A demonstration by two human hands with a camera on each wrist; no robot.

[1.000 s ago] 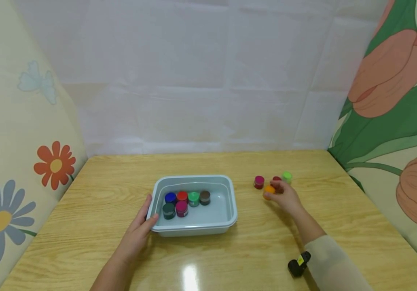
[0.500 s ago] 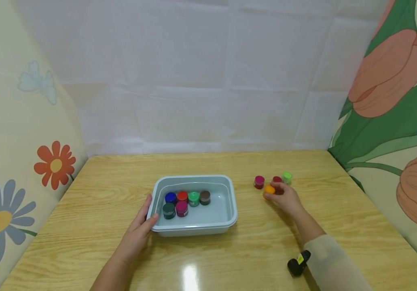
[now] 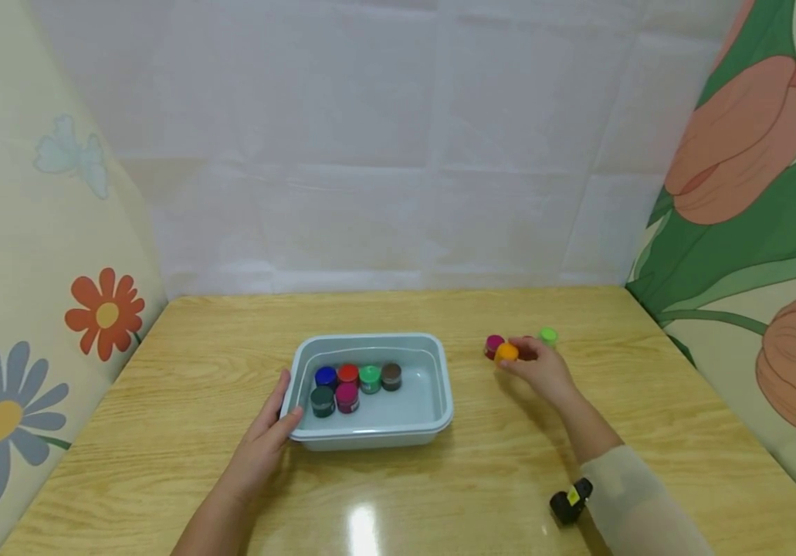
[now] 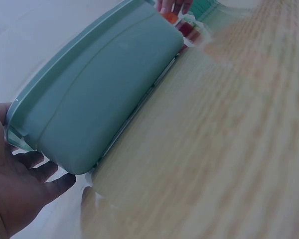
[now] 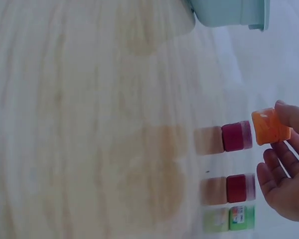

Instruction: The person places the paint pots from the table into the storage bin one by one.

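My right hand (image 3: 543,372) pinches a small orange paint jar (image 3: 506,353) between thumb and fingers. In the right wrist view this orange jar (image 5: 269,127) is raised off the table, level with a spot just above a magenta jar (image 5: 233,136). A dark red jar (image 5: 236,188) and a light green jar (image 5: 241,218) stand beside that one; the head view has the dark red jar hidden behind my right hand. My left hand (image 3: 265,436) grips the left end of a pale blue plastic tub (image 3: 370,444), thumb at the rim, fingers on the outer wall (image 4: 94,94).
Inside the tub, grouped toward its left, are several paint jars: blue (image 3: 326,376), red (image 3: 347,374), green (image 3: 370,379), brown (image 3: 391,377), dark green (image 3: 323,401) and magenta (image 3: 347,398). A black wrist camera (image 3: 570,502) sits by the right sleeve. White cloth (image 3: 370,154) hangs behind the table.
The right hand has raised the orange jar and shifted slightly left, now overlapping the magenta jar and covering the dark red one in the head view. The left hand and tub have stayed put.
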